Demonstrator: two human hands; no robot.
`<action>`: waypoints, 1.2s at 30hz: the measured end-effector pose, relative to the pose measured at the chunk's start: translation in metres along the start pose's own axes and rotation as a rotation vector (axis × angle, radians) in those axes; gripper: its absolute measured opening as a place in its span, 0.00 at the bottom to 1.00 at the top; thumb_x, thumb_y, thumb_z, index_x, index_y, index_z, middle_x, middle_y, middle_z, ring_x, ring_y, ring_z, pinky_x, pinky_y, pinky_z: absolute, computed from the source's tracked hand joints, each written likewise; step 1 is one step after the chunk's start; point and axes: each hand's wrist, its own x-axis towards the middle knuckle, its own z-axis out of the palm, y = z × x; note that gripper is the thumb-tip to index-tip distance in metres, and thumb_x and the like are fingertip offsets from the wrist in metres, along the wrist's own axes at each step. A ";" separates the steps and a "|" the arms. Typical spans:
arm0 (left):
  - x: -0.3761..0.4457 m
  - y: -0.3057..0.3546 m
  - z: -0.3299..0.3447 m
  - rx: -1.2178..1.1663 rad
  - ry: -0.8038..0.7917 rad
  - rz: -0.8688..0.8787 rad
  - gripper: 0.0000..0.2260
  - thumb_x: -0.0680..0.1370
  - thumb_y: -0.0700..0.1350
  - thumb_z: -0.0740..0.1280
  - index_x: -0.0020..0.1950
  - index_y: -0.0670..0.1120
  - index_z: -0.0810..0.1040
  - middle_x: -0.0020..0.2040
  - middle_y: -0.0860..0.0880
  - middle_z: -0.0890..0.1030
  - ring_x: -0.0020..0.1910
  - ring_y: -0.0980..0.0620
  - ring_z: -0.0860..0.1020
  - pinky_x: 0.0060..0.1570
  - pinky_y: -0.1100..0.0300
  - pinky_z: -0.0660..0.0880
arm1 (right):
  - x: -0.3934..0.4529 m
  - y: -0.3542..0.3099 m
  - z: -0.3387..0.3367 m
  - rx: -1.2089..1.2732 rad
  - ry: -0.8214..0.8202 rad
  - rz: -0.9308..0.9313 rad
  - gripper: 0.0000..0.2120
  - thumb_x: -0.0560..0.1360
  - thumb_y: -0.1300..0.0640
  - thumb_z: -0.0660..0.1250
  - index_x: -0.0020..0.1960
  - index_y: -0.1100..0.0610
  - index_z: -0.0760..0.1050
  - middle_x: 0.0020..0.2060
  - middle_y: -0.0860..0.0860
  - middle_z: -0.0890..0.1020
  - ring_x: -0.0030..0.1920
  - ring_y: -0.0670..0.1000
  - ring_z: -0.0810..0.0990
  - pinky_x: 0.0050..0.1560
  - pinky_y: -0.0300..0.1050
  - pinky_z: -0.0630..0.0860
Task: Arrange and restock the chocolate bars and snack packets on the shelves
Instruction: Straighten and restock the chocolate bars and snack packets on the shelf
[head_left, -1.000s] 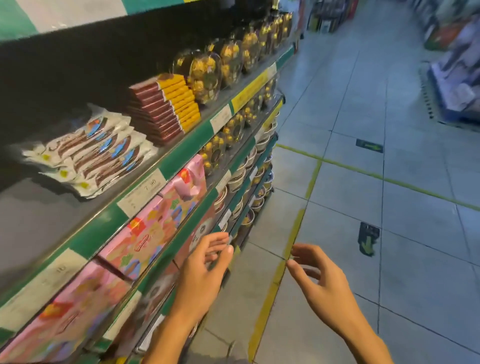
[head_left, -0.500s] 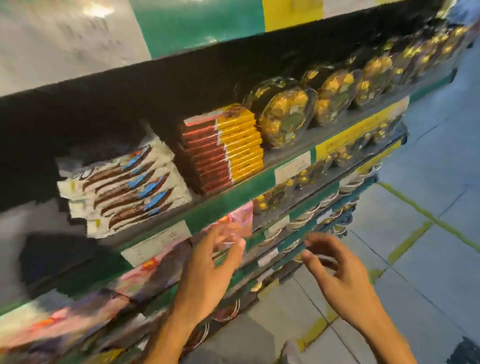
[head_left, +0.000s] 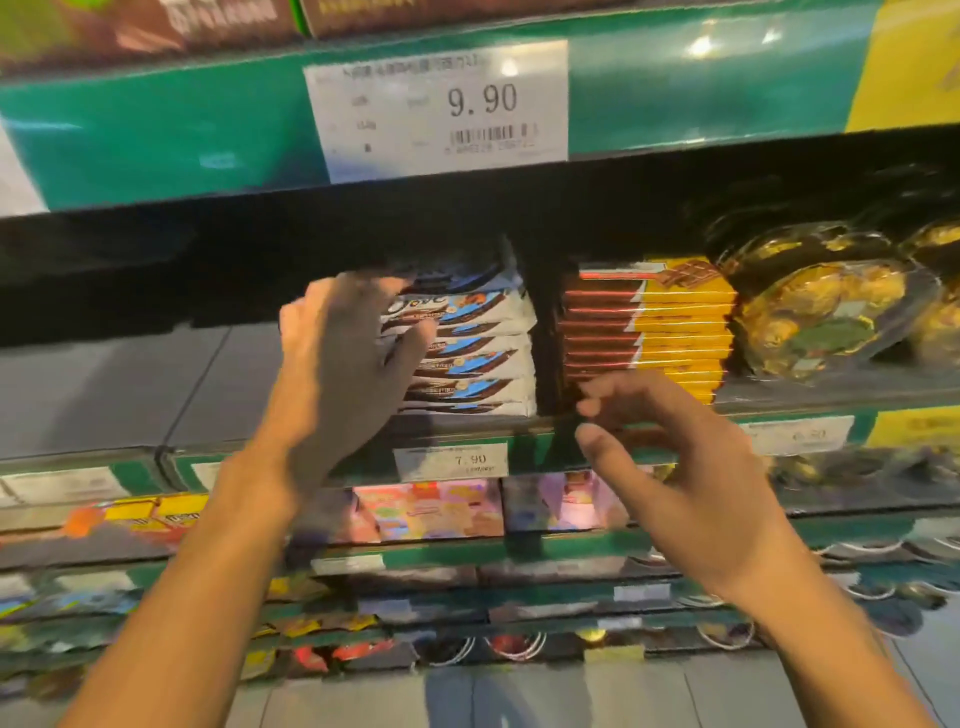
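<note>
On the shelf (head_left: 779, 400), white-blue-brown packets (head_left: 478, 358) stacked; left fingers (head_left: 410, 338) touching, right fingers (head_left: 597, 441) loose.

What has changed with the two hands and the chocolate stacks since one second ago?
The left hand rose from the lower shelves to the white chocolate bars and now rests against their left end. The right hand rose too, empty, below the red and yellow bars. Both stacks kept their places.

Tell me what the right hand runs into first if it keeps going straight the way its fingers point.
Most likely the red and yellow chocolate bar stack. The right hand points up and toward the shelf, fingertips just before the stack's lower front corner. Depth is unclear, so the green shelf edge could come first.
</note>
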 end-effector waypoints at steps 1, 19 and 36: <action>0.007 -0.005 0.003 0.101 -0.059 0.034 0.19 0.79 0.58 0.59 0.61 0.46 0.78 0.56 0.47 0.81 0.56 0.44 0.78 0.57 0.47 0.72 | 0.003 -0.001 0.004 0.009 -0.004 -0.014 0.10 0.76 0.51 0.69 0.56 0.45 0.76 0.48 0.40 0.82 0.53 0.45 0.81 0.52 0.47 0.79; 0.014 -0.029 -0.011 -0.086 -0.183 -0.028 0.19 0.75 0.52 0.72 0.63 0.47 0.79 0.52 0.51 0.80 0.52 0.53 0.72 0.61 0.53 0.67 | 0.052 -0.038 0.039 -0.516 -0.047 -0.189 0.15 0.78 0.47 0.67 0.63 0.46 0.72 0.56 0.41 0.79 0.57 0.42 0.75 0.54 0.38 0.75; -0.044 -0.114 -0.037 -0.180 -0.063 -0.133 0.12 0.77 0.44 0.70 0.60 0.47 0.76 0.47 0.55 0.75 0.44 0.56 0.72 0.43 0.69 0.68 | 0.119 -0.055 0.069 -1.000 -0.316 -0.213 0.18 0.79 0.41 0.61 0.62 0.52 0.73 0.55 0.51 0.79 0.54 0.54 0.78 0.51 0.53 0.78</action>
